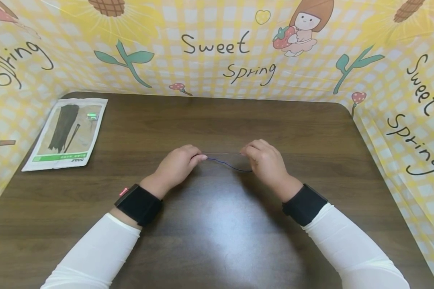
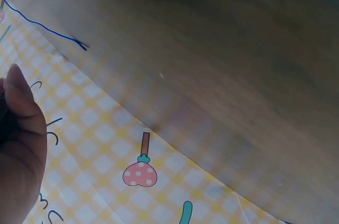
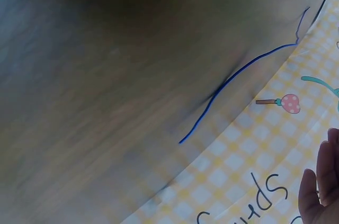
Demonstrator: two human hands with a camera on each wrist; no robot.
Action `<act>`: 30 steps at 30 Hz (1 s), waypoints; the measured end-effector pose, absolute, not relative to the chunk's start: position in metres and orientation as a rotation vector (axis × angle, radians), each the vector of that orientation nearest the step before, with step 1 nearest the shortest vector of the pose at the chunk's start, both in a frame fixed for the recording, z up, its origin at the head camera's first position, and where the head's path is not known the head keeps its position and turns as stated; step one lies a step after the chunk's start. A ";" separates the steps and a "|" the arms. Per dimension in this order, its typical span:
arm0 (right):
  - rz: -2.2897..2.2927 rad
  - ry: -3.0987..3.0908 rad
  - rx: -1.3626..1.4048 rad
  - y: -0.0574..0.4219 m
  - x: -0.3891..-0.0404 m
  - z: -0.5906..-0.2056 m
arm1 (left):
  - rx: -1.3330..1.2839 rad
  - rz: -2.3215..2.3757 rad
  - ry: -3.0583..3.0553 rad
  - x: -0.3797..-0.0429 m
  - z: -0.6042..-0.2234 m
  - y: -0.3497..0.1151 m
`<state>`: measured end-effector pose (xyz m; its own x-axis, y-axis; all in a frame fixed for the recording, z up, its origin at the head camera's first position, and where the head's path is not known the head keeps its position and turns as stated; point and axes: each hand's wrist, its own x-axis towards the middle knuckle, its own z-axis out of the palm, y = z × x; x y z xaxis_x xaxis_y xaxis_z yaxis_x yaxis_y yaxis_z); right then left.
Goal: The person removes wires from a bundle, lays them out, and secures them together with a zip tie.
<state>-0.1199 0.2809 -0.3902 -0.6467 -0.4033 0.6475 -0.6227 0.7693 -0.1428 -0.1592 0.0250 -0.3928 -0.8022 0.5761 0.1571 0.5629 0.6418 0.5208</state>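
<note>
Counter (image 1: 209, 124): packet (image 1: 68, 136) at far left. Left hand (image 1: 179, 166), grip closed on a blue strand (image 1: 228, 165) that sags between the hands. Right hand (image 1: 267, 162) pinches a fine line (image 1: 220, 153) spanning both. Judgement: draw out slowly, evenly, avoiding kinks. Right wrist view shows the strand's loose tip; head view loses it at the right hand.

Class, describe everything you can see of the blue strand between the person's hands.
The blue strand is thin and looks like flexible thread or wire; I cannot tell which. Pinched by the left hand, it curves over the brown tabletop toward the right hand, whose contact with it is unclear. The right wrist view shows a sharp bend and one loose end.
</note>
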 end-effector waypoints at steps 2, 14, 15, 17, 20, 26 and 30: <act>0.463 -2.361 0.761 0.283 -0.120 -0.391 | 1.001 0.876 2.816 -0.160 -0.392 0.024; 0.437 -2.363 0.706 0.294 -0.128 -0.390 | 1.055 0.771 2.795 -0.161 -0.387 0.024; 0.436 -2.363 0.691 0.296 -0.128 -0.390 | 1.050 0.767 2.796 -0.161 -0.387 0.024; 0.439 -2.360 0.674 0.299 -0.129 -0.390 | 1.037 0.753 2.798 -0.161 -0.386 0.023; 0.435 -2.357 0.664 0.302 -0.130 -0.389 | 1.029 0.747 2.792 -0.162 -0.386 0.023; 0.434 -2.386 0.630 0.305 -0.130 -0.387 | 1.003 0.765 2.777 -0.164 -0.387 0.024; 0.457 -2.407 0.617 0.306 -0.130 -0.386 | 1.014 0.757 2.792 -0.164 -0.388 0.026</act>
<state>-0.1295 0.3058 -0.3863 -0.7085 -0.3186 0.6296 -0.5270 0.8323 -0.1719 -0.1638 0.0259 -0.3882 -0.7784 0.6207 0.0938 0.5831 0.6594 0.4746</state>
